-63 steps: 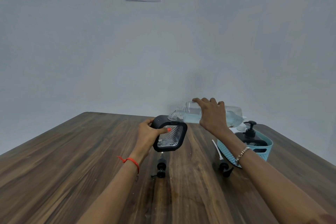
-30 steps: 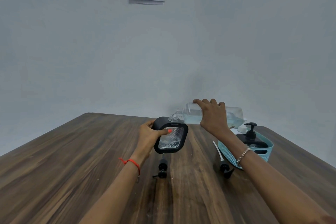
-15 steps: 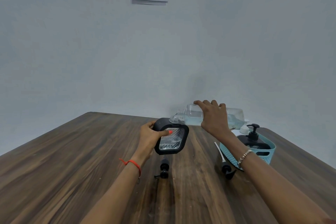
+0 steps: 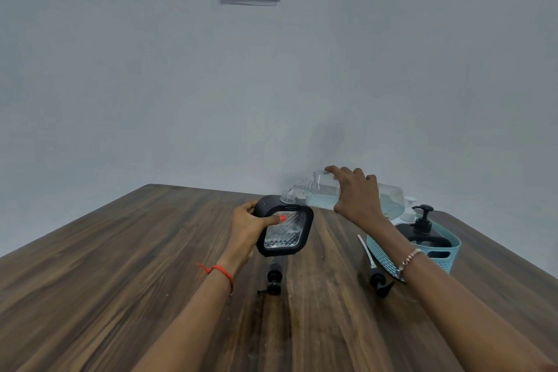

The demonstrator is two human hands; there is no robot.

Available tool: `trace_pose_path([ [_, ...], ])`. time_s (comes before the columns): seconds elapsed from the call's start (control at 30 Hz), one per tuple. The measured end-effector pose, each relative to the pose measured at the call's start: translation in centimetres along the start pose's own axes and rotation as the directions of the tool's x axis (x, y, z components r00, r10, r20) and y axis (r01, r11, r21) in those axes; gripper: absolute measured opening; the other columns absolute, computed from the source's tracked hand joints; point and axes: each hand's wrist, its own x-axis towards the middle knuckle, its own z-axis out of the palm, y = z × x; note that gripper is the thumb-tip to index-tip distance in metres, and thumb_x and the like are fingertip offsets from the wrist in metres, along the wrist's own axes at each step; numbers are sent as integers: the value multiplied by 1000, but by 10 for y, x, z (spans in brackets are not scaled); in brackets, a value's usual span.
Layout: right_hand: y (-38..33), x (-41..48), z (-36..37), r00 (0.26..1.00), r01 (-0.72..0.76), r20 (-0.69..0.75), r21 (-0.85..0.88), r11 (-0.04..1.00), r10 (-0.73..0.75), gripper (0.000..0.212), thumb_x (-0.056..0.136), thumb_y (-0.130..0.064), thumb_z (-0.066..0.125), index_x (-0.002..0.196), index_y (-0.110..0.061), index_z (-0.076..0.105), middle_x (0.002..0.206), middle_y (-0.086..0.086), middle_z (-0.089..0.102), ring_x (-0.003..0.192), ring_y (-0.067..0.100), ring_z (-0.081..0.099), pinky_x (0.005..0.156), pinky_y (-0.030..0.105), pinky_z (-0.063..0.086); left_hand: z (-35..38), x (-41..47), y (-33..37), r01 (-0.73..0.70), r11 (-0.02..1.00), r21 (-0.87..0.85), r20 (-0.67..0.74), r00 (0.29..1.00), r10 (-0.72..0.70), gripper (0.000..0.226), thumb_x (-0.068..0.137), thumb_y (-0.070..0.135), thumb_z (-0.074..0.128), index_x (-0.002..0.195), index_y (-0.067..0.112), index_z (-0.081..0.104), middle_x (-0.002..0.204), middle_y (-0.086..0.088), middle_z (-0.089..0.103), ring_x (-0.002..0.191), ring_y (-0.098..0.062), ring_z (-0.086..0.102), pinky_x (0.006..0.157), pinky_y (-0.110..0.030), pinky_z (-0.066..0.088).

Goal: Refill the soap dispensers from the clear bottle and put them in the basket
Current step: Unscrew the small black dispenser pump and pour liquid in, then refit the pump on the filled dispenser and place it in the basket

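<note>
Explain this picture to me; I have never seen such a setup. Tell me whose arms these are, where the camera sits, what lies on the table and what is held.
No machine here: a person works with bare hands. One camera worn on the head looks forward and down, so both arms enter from the bottom edge. The left hand holds a black soap dispenser, tilted, with its open neck on top. The right hand grips a clear bottle turned on its side, mouth close to that neck, pale liquid inside. On the wooden table lie a pump head by the held dispenser and a second pump head beside the teal basket. In the basket stands a second dispenser with its pump on.
</note>
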Motion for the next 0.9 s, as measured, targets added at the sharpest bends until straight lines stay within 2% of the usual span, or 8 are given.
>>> trace_pose_path([
  [0.13,2,2,5,996,-67,65,228,971,54,78,58,-10,77,127,-26,44,113,-2,60,102,23,53,85,34,36,-3,2,-1,4,1000,-27,1,1000,-4,41,59,-7,81,95,1,64,88,-11,71,71,-20,69,57,-25,56],
  [0.23,6,2,9,985,-173,93,529,831,146,77,47,-12,87,115,-22,51,104,0,61,90,21,57,81,35,48,-5,4,-3,12,999,-32,-9,1000,-12,39,59,-7,81,94,2,64,86,-9,71,70,-17,70,55,-23,55],
  [0.3,9,1,14,977,-214,121,625,751,177,76,45,-13,90,111,-19,53,101,2,60,86,19,55,75,29,47,-8,5,-5,16,999,-38,-7,1000,-16,38,60,-8,80,92,4,64,85,-8,71,69,-16,70,55,-23,55],
  [0.4,15,-3,27,943,-327,203,707,627,263,69,48,-16,90,105,-23,52,100,4,59,88,22,57,74,28,46,-11,9,-8,18,999,-44,-17,1000,-19,40,60,-8,80,96,1,64,89,-11,70,73,-21,69,59,-27,56],
  [0.5,22,-8,40,902,-420,306,787,452,304,69,52,-13,89,111,-21,52,102,9,61,90,24,59,76,30,47,-15,11,-11,28,999,-45,-20,999,-29,39,61,-8,79,96,1,64,87,-9,71,70,-17,69,57,-25,56],
  [0.63,28,-15,55,865,-475,398,846,242,307,62,58,-3,84,111,-14,53,103,5,61,84,13,59,60,18,48,-21,14,-13,28,999,-44,-36,999,-30,38,60,-9,79,93,3,65,86,-9,71,67,-15,70,56,-24,56],
  [0.73,35,-19,71,852,-502,438,841,204,287,66,59,-5,85,117,-10,55,108,7,64,88,13,62,56,15,51,-25,16,-15,27,998,-51,-52,998,-29,41,59,-9,79,97,0,65,87,-10,71,68,-16,70,56,-24,57],
  [0.9,47,-18,90,834,-534,486,830,159,261,68,58,-6,85,120,-9,56,114,11,65,97,21,63,69,26,53,-29,18,-16,21,998,-58,-59,998,-25,36,61,-11,77,91,3,64,83,-8,70,62,-11,70,54,-23,56],
])
